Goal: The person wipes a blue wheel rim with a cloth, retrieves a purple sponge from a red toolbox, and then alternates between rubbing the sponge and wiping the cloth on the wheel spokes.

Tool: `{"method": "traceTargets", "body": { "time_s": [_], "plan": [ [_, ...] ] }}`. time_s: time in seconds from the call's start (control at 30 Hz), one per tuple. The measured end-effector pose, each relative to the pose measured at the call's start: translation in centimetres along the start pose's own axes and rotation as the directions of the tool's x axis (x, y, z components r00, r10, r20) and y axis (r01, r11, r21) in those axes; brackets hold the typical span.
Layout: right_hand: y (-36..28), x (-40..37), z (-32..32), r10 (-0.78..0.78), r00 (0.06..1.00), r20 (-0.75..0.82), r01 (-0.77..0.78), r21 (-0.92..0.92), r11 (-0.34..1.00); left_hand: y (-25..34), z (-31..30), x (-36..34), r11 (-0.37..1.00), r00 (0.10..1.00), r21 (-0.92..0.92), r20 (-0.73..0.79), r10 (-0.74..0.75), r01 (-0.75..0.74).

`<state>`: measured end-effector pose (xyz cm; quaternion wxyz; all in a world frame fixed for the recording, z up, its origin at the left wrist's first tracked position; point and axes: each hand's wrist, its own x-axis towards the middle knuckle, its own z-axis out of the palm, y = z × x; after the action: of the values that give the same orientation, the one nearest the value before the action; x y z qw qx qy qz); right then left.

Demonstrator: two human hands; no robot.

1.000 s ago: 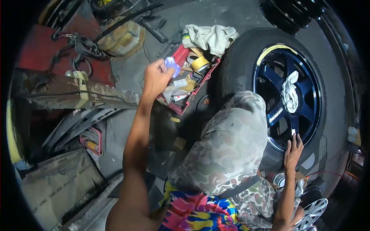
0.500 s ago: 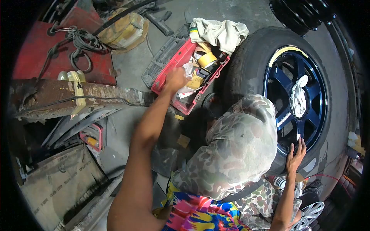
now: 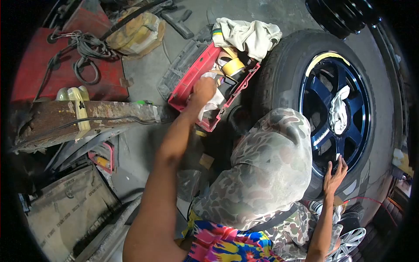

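My left hand (image 3: 204, 90) is inside the red toolbox (image 3: 192, 78), its fingers curled down among the contents. White crumpled material (image 3: 214, 102) lies against it; what the fingers grip is hidden. A roll of yellow tape (image 3: 233, 67) sits just beyond the knuckles. At the other side, my right hand (image 3: 335, 177) rests with fingers extended on the lower edge of the dark blue wheel rim (image 3: 318, 89), touching a small white patch on a spoke. A white cloth (image 3: 338, 111) is bunched at the hub. The tire (image 3: 279, 74) surrounds the rim.
A pale cloth (image 3: 248, 35) drapes over the toolbox's far end. A rusty beam (image 3: 48, 122) with a cable juts in from the left. A black wheel (image 3: 340, 17) stands at the far right. My camouflage-covered knee (image 3: 275, 161) is between box and tire.
My left hand has shifted slightly down and right within the toolbox. A yellowish piece beside it is now out of sight, and more white material shows. My right hand stays on the rim.
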<state>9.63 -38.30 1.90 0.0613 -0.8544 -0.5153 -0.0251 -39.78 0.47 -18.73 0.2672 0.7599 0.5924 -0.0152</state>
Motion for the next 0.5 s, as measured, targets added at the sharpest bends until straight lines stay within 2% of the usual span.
{"method": "traceTargets", "body": {
  "time_s": [0.03, 0.07, 0.13, 0.17, 0.23, 0.27, 0.3, 0.33, 0.37, 0.4, 0.43, 0.5],
  "plan": [
    [0.0, 0.0, 0.0, -0.001, 1.0, -0.002, 0.001, 0.0, 1.0, -0.1, -1.4, -0.1, 0.997, 0.993, -0.072, -0.116, 0.027, -0.035],
    [-0.1, 0.1, 0.0, -0.003, 1.0, -0.006, 0.003, 0.002, 1.0, -0.2, -2.9, -0.4, 0.997, 0.993, -0.071, -0.115, 0.025, -0.034],
    [0.0, 0.1, 0.1, -0.006, 1.0, -0.008, 0.006, -0.011, 1.0, 0.9, -7.3, -1.2, 0.968, 0.982, -0.235, -0.141, -0.125, 0.09],
    [0.0, 0.1, 0.1, -0.007, 1.0, -0.011, 0.007, -0.026, 1.0, 0.6, -8.2, -1.2, 0.968, 0.982, -0.234, -0.142, -0.124, 0.089],
    [0.0, 0.2, 0.0, -0.007, 1.0, -0.013, 0.006, -0.028, 1.0, 0.1, -9.9, -1.3, 0.936, 0.985, -0.328, -0.061, -0.159, 0.131],
    [0.0, 0.2, 0.1, -0.008, 1.0, -0.013, 0.008, -0.031, 0.999, -0.2, -10.8, -1.7, 0.932, 0.993, -0.345, 0.011, -0.117, 0.114],
    [0.0, 0.1, 0.1, -0.007, 1.0, -0.013, 0.007, -0.031, 0.999, -1.2, -10.0, -1.1, 0.932, 0.993, -0.344, 0.012, -0.117, 0.114],
    [0.1, 0.2, 0.2, -0.006, 1.0, -0.014, 0.005, -0.026, 1.0, -2.9, -7.9, 0.4, 0.989, 0.976, -0.11, 0.204, -0.075, 0.099],
    [0.2, 0.2, 0.2, -0.005, 1.0, -0.014, 0.005, -0.023, 1.0, -4.6, -5.6, 1.8, 0.992, 0.916, 0.122, 0.394, -0.079, 0.033],
    [0.2, 0.2, 0.2, -0.006, 1.0, -0.013, 0.006, -0.024, 1.0, -6.1, -3.3, 2.7, 0.986, 0.806, 0.126, 0.592, 0.016, -0.113],
    [0.2, 0.3, 0.3, -0.004, 1.0, -0.012, 0.004, -0.027, 1.0, -4.0, -5.4, 1.4, 0.986, 0.807, 0.126, 0.591, 0.016, -0.111],
    [0.3, 0.2, 0.3, 0.0, 1.0, -0.009, 0.0, -0.032, 0.999, 0.7, -8.7, -1.4, 0.998, 0.906, 0.069, 0.423, -0.018, -0.012]
  ]
}}
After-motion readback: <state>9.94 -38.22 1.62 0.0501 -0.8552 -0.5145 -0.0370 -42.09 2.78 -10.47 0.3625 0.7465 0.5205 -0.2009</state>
